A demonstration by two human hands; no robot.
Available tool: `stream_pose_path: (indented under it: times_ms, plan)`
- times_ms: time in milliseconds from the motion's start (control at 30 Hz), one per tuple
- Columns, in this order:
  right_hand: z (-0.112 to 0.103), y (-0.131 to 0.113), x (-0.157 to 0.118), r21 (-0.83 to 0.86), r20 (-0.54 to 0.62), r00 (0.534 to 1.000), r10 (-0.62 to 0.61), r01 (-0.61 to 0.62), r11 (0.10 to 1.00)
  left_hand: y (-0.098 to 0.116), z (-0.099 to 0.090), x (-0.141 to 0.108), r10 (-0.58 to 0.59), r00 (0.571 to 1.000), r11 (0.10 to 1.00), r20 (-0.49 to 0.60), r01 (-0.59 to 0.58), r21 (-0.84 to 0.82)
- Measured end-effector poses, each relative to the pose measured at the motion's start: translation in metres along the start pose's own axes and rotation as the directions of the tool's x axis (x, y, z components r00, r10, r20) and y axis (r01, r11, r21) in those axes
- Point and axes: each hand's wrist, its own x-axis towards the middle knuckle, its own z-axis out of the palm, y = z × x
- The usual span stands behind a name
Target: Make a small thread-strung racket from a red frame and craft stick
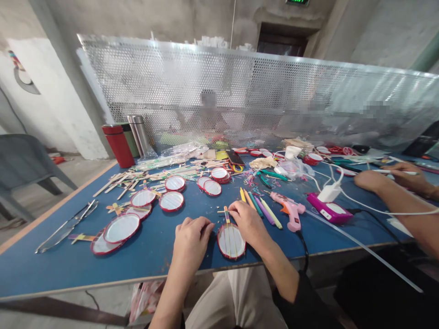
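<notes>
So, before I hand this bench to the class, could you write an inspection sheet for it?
Surface: blue table, small scraps between the hands
Job's things: red-rimmed disc with a striped stick at its top
Clutter: loose sticks, markers, glue gun
Hands: right at the stick; left beside the disc, grip unclear
Cables: white cable crosses the table; black cord hangs off the front
Surroundings: perforated screen, another person's arm

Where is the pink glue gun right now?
In the head view, the pink glue gun lies on the table right of the person's right hand, between the colored markers and the purple power strip.
</notes>
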Motion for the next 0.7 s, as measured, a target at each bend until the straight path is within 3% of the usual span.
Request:
stream_pose_path:
  times_ms: [700]
  plan:
    - [0.0000, -0.0007, 0.0004, -0.016, 0.001, 1.000, 0.010, -0.010, 1.000, -0.0006, 0.0002, 0.0005, -0.023, 0.999, 1.000, 0.028, 0.024, -0.016]
